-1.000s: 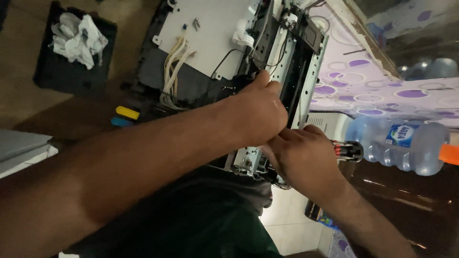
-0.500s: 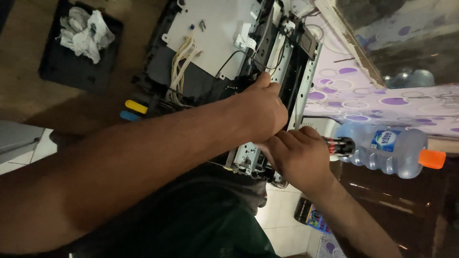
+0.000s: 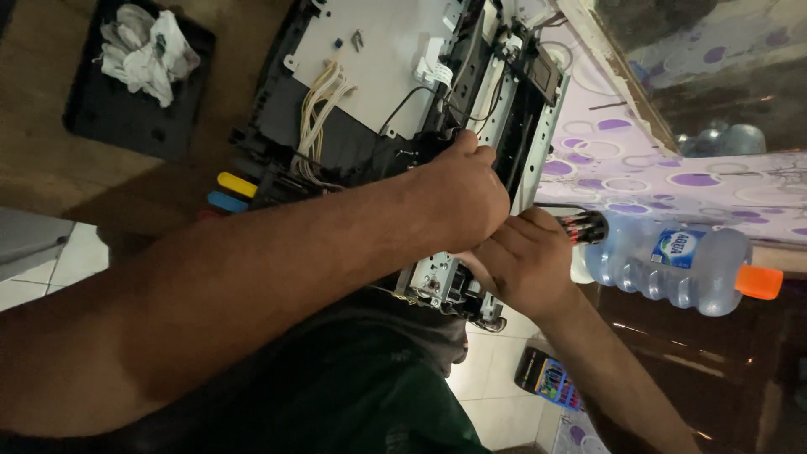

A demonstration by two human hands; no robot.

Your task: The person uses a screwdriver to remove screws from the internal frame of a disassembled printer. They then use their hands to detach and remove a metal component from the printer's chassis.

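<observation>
Basically our left hand [image 3: 462,197] clamps the metal frame of the opened printer [image 3: 395,109] on the wooden floor to steady it, while our right hand [image 3: 517,261] grips a screwdriver [image 3: 582,227] at its near end.

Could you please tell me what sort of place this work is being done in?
Probably a home rather than a workshop: an opened printer on a wooden table, a patterned cloth, a water bottle.
</observation>
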